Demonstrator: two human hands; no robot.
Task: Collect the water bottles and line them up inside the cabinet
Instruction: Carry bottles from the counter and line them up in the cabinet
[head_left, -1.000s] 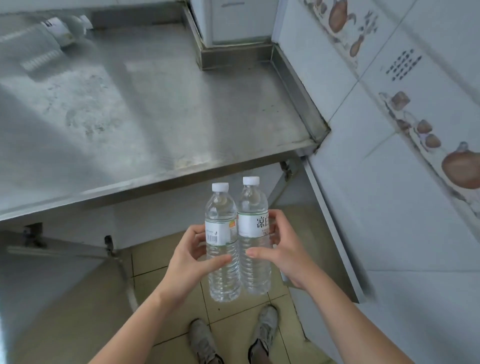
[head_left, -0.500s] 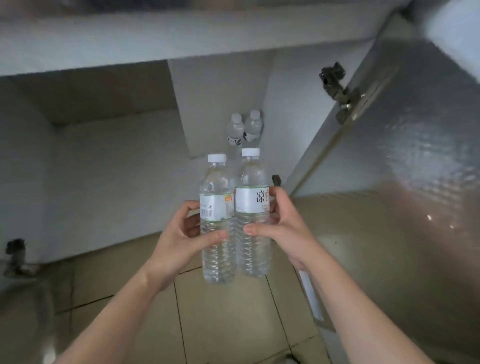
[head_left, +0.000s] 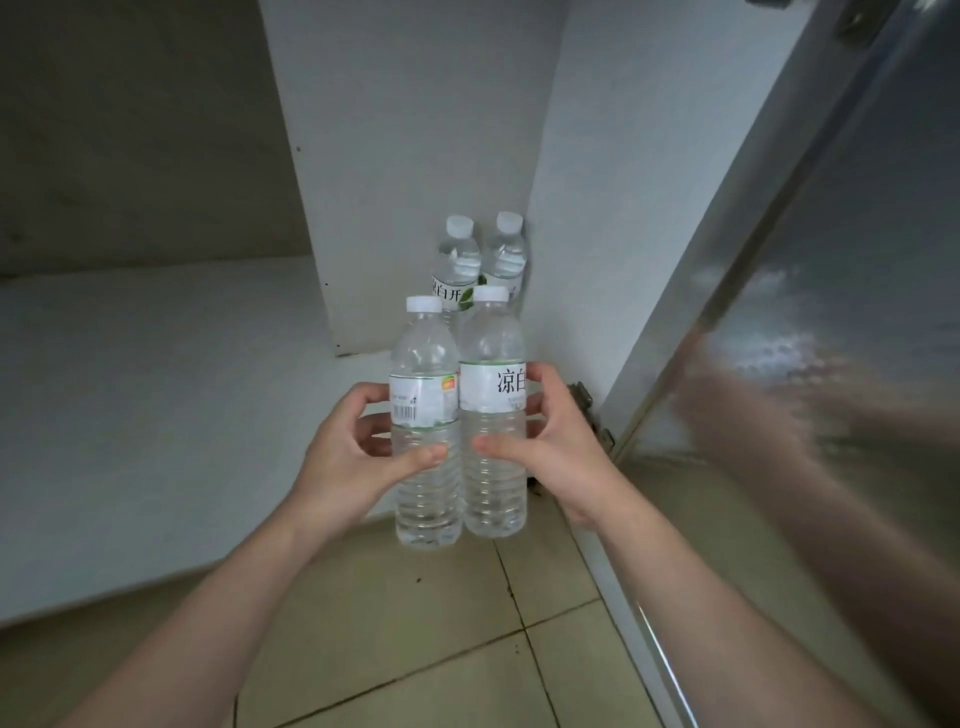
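I hold two clear water bottles upright, side by side and touching, in front of the open cabinet. My left hand (head_left: 358, 457) grips the left bottle (head_left: 423, 364) with the barcode label. My right hand (head_left: 550, 447) grips the right bottle (head_left: 491, 353) with black characters on its white label. Their bases hang above the tiled floor at the cabinet's front edge. Behind them, two more bottles (head_left: 457, 260) (head_left: 506, 249) stand together in the cabinet's back right corner. The white cabinet floor (head_left: 156, 395) stretches away to the left.
The open steel cabinet door (head_left: 810, 291) stands at the right and mirrors my right arm. Its hinge (head_left: 587, 400) sits just right of my right hand. A white divider panel (head_left: 395, 156) rises behind the stored bottles. Beige floor tiles (head_left: 415, 639) lie below.
The view has dropped from the steel counter top to the cabinet opening and come closer. The two held bottles have moved toward the cabinet, close in front of the stored pair.
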